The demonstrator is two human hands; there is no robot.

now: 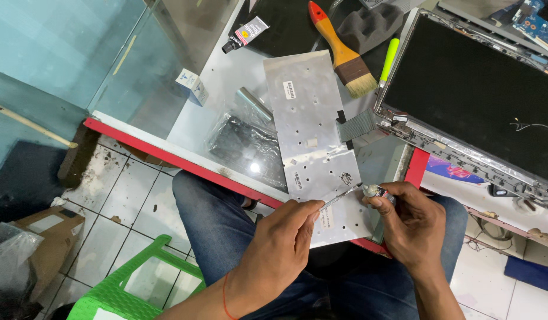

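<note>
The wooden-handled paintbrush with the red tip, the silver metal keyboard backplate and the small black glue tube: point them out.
Wooden-handled paintbrush with red tip (340, 52): head view, on the wooden handle.
Silver metal keyboard backplate (309, 118): head view, on its bare upper middle.
Small black glue tube (245, 34): head view, on the tube's body.

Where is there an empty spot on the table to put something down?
Bare white top lies between the small white box and the silver keyboard back, below the glue tube. The right is crowded: brush, foam, open laptop. Both hands, left hand and right hand, block the near edge.
</note>
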